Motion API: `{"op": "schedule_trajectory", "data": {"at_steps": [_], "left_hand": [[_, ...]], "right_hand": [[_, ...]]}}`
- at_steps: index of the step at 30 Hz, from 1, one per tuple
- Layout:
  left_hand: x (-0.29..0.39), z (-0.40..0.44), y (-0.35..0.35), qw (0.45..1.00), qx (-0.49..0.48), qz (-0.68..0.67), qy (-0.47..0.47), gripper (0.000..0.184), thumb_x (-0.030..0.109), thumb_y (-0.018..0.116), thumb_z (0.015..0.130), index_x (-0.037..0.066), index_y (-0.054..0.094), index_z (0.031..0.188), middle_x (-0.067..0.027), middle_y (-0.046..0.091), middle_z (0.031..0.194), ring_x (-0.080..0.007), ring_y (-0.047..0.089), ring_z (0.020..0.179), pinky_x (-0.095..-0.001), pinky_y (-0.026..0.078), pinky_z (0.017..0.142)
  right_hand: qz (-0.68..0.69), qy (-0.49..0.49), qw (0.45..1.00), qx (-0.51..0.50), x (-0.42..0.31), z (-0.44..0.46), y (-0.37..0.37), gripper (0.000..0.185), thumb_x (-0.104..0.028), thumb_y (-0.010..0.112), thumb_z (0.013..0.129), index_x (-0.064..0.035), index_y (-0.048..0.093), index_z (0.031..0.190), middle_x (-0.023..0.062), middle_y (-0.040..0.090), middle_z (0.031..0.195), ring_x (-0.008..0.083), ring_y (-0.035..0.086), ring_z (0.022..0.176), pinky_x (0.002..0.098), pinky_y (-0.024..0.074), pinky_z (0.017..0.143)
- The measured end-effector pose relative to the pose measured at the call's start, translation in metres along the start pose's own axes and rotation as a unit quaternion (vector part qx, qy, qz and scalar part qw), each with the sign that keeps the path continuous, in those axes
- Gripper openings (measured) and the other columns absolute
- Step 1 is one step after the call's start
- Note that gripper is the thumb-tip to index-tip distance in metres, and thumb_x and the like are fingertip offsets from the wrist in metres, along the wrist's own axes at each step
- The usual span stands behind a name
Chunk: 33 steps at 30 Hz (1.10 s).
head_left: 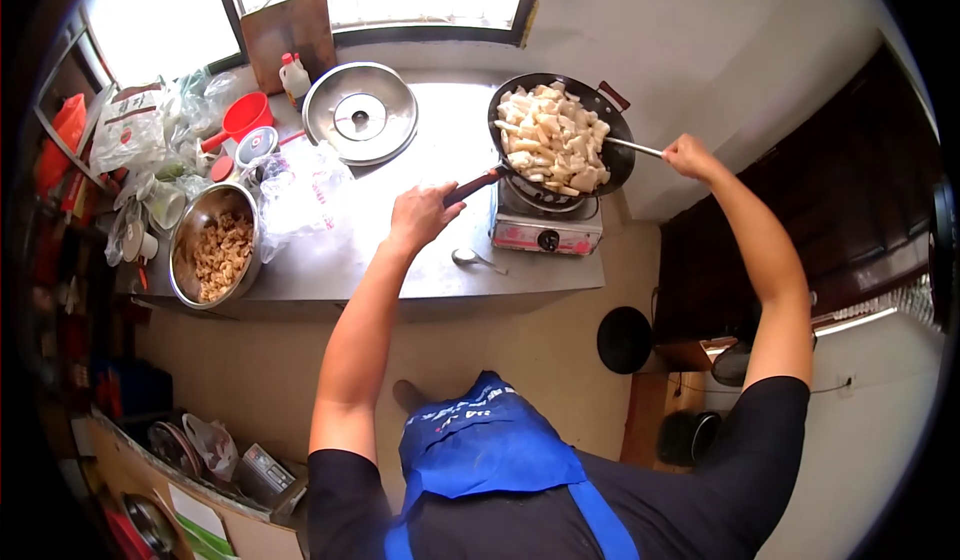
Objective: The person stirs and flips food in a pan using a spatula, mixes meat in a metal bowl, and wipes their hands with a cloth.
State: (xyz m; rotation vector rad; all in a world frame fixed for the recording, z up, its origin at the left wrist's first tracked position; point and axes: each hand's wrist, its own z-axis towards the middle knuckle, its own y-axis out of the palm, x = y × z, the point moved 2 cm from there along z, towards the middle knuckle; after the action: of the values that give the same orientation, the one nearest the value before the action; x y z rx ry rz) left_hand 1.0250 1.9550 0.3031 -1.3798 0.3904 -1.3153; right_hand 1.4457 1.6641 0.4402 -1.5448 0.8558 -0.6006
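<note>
Dark and slim, the long handle of the wok is held in the left grip, its fingers closed over the end nearest the person. The right grip is closed around the end of a thin metal utensil, which reaches over the wok's right side and meets the pale pieces heaped inside. A short reddish loop handle stands out from the wok's far rim. The wok sits over a silver gas stove with a black knob on its front, at the right end of the steel surface. Near the stove, to its left, a metal spoon lies on the surface. Farther left and back is a round steel lid with a central knob, and behind it a wooden board leans upright by the window, a white bottle with a red cap in front of it. Clear plastic bags lie beside a steel bowl of brown pieces at the near left edge. Behind that bowl are a red scoop and more bags. Below, a blue apron covers the person's front.
</note>
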Motion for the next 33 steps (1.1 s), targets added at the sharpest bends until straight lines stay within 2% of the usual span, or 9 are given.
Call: {"op": "schedule_trajectory", "data": {"at_steps": [4, 9, 11, 14, 19, 25, 27, 31, 33], "left_hand": [[0.003, 0.001, -0.004, 1.0, 0.011, 0.004, 0.001, 0.042, 0.038, 0.076, 0.086, 0.015, 0.073, 0.121, -0.0137, 0.075, 0.093, -0.0341, 0.071, 0.086, -0.0435, 0.055, 0.078], [0.002, 0.001, -0.004, 1.0, 0.001, -0.01, -0.017, 0.043, 0.038, 0.077, 0.085, 0.014, 0.074, 0.121, -0.0145, 0.075, 0.094, -0.0344, 0.071, 0.087, -0.0434, 0.055, 0.08], [0.0, 0.003, -0.001, 1.0, -0.012, -0.002, -0.024, 0.042, 0.039, 0.076, 0.086, 0.017, 0.074, 0.121, -0.0152, 0.075, 0.093, -0.0351, 0.071, 0.086, -0.0443, 0.055, 0.079], [-0.002, 0.001, 0.002, 0.999, -0.006, 0.002, -0.034, 0.041, 0.041, 0.074, 0.087, 0.019, 0.074, 0.121, -0.0161, 0.075, 0.092, -0.0357, 0.071, 0.086, -0.0453, 0.056, 0.078], [-0.003, 0.001, 0.004, 0.999, 0.003, -0.008, -0.041, 0.04, 0.04, 0.075, 0.086, 0.018, 0.074, 0.12, -0.0163, 0.075, 0.093, -0.0353, 0.071, 0.088, -0.0453, 0.056, 0.08], [-0.005, -0.001, 0.009, 0.998, 0.013, -0.06, -0.028, 0.04, 0.037, 0.075, 0.086, 0.017, 0.074, 0.12, -0.0168, 0.075, 0.096, -0.0357, 0.072, 0.091, -0.0462, 0.056, 0.083], [-0.004, -0.001, 0.007, 0.996, -0.004, -0.082, -0.046, 0.039, 0.036, 0.076, 0.085, 0.017, 0.074, 0.12, -0.0173, 0.074, 0.098, -0.0366, 0.072, 0.091, -0.0465, 0.056, 0.084], [-0.01, 0.001, 0.012, 0.996, 0.005, -0.087, -0.028, 0.039, 0.035, 0.075, 0.085, 0.016, 0.074, 0.119, -0.0174, 0.074, 0.099, -0.0373, 0.071, 0.092, -0.0463, 0.056, 0.085], [-0.01, 0.001, 0.012, 0.996, 0.013, -0.088, -0.03, 0.038, 0.034, 0.075, 0.085, 0.017, 0.074, 0.119, -0.0177, 0.074, 0.099, -0.0375, 0.072, 0.092, -0.0468, 0.057, 0.085]], "right_hand": [[0.046, -0.085, 0.994, 0.057, 0.03, 0.025, 0.034, 0.028, -0.029, 0.069, 0.091, -0.0051, 0.078, 0.102, 0.0193, 0.072, 0.081, 0.0326, 0.069, 0.077, 0.0435, 0.0534, 0.076], [0.014, -0.134, 0.989, 0.06, 0.032, 0.016, 0.035, 0.026, -0.028, 0.063, 0.095, -0.0057, 0.076, 0.099, 0.0176, 0.069, 0.077, 0.0358, 0.064, 0.071, 0.0427, 0.05, 0.07], [-0.011, -0.218, 0.968, 0.122, 0.03, 0.015, 0.041, 0.027, -0.03, 0.061, 0.097, -0.0078, 0.076, 0.103, 0.0197, 0.071, 0.084, 0.0424, 0.065, 0.079, 0.0478, 0.0509, 0.072], [-0.041, -0.185, 0.97, 0.149, 0.014, -0.004, 0.044, 0.029, -0.033, 0.059, 0.098, -0.0102, 0.075, 0.107, 0.0206, 0.071, 0.092, 0.0435, 0.066, 0.089, 0.0523, 0.0522, 0.078], [-0.171, -0.17, 0.959, 0.151, -0.026, -0.038, 0.031, 0.028, -0.034, 0.056, 0.1, -0.0121, 0.073, 0.106, 0.0191, 0.071, 0.083, 0.0413, 0.068, 0.081, 0.0533, 0.0533, 0.071], [-0.269, -0.228, 0.918, 0.179, -0.047, -0.075, 0.023, 0.028, -0.023, 0.052, 0.102, -0.005, 0.071, 0.11, 0.0176, 0.071, 0.08, 0.0346, 0.072, 0.077, 0.0469, 0.0556, 0.066], [-0.342, -0.257, 0.877, 0.218, -0.052, -0.089, 0.019, 0.027, -0.018, 0.051, 0.101, -0.0052, 0.071, 0.113, 0.0139, 0.071, 0.083, 0.0313, 0.072, 0.074, 0.0435, 0.056, 0.064], [-0.392, -0.238, 0.858, 0.23, -0.067, -0.118, 0.001, 0.027, -0.016, 0.049, 0.101, -0.007, 0.07, 0.116, 0.0116, 0.071, 0.084, 0.0293, 0.071, 0.072, 0.0417, 0.0561, 0.063], [-0.39, -0.217, 0.854, 0.267, -0.074, -0.135, -0.016, 0.026, -0.02, 0.056, 0.1, -0.0094, 0.07, 0.119, 0.0125, 0.069, 0.082, 0.0309, 0.07, 0.068, 0.0419, 0.0551, 0.061]]}}
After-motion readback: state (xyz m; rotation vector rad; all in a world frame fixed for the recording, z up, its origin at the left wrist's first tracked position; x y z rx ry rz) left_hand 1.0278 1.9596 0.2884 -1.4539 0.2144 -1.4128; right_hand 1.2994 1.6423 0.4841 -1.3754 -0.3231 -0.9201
